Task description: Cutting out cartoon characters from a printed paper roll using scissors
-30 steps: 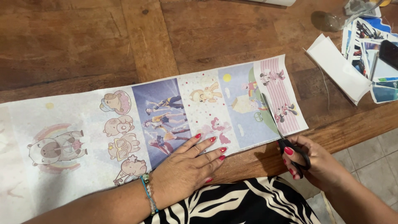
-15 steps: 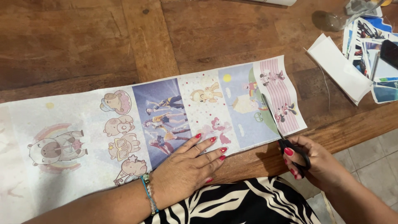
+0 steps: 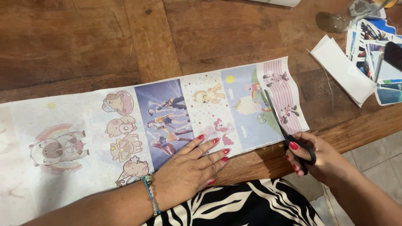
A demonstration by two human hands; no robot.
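At four o'clock on the worktop (image 3: 83, 50), your right hand (image 3: 318, 161) grips black scissors (image 3: 289, 134) partway up the printed strip (image 3: 167, 125) between its last two panels, your left hand (image 3: 188, 171) flat on it, other panels uncut.

Left hand (image 3: 190, 169) flat, fingers spread; right hand (image 3: 320, 161) gripping.

A dark brown wooden tabletop (image 3: 83, 37) fills most of the view, made of broad planks with visible grain, knots and seams between the boards. Soft light gives it a dull sheen. Past its near edge at lower right lies a grey tiled floor (image 3: 377, 163) with pale grout lines.
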